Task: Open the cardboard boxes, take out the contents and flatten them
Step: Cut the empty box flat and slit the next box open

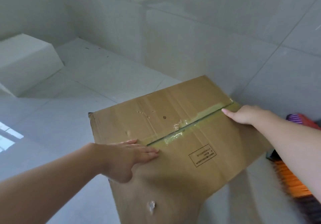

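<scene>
The cardboard box (173, 137), standing on the floor (107, 74) at about five o'clock, is pressed flat-fingered by the left hand (132, 152) and touched at its taped seam (189, 125) by the right hand (246, 115), whose grip cannot be judged; it looks light, stiff, best held by the flap edges.

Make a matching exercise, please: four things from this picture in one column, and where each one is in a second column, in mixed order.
Things:
1. left hand
2. right hand
3. printed label
4. broom

Places:
A. on the floor, right of the box
B. flat on the box top, at the near end of the taped seam
C. on the box flap nearest the person
D. at the far end of the seam, one fingertip on the tape

Pairs: 1-B, 2-D, 3-C, 4-A
</scene>
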The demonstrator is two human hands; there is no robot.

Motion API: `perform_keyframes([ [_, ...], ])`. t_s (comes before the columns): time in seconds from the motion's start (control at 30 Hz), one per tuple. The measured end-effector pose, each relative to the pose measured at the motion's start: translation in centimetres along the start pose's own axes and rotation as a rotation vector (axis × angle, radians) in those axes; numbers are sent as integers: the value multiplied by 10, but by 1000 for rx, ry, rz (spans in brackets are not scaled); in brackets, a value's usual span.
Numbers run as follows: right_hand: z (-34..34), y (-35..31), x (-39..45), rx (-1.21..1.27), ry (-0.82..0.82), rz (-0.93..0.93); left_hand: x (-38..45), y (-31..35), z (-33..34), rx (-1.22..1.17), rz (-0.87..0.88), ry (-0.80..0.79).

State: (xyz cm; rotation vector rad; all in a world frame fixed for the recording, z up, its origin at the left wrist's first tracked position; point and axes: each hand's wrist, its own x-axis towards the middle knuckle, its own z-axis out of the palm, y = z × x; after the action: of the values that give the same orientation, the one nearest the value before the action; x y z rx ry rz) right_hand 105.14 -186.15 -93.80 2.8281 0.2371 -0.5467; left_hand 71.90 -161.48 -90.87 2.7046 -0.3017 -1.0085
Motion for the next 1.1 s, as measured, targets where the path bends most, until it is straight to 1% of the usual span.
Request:
perform_keyframes([
  [0.07,9,-18,-28,-28,5,-17,-20,-14,10,-2,-65,128],
  [0.13,18,-38,-56,-59,7,-26,-34,-26,22,75,-146,258],
  [0.23,29,-74,-97,-93,15,-59,-46,-40,40,205,-353,354],
  [0.33,36,-112,-142,-94,34,-93,-51,-50,56,204,-588,469],
  [0.4,42,-134,-167,-94,32,-133,-53,-55,63,211,-673,533],
  [0.53,56,-173,-209,-106,56,-274,-51,-55,68,162,-701,609],
  [0.7,66,-204,-258,-162,123,-585,-42,-41,63,109,-679,644],
  [0.8,63,-208,-266,-152,181,-790,-38,-37,61,105,-657,658],
  [0.87,57,-207,-260,-116,211,-876,-34,-35,59,102,-650,663],
  [0.97,47,-198,-233,-64,232,-913,-22,-33,47,93,-639,680],
  [1.1,44,-185,-181,-78,249,-877,6,-31,27,62,-654,704],
])
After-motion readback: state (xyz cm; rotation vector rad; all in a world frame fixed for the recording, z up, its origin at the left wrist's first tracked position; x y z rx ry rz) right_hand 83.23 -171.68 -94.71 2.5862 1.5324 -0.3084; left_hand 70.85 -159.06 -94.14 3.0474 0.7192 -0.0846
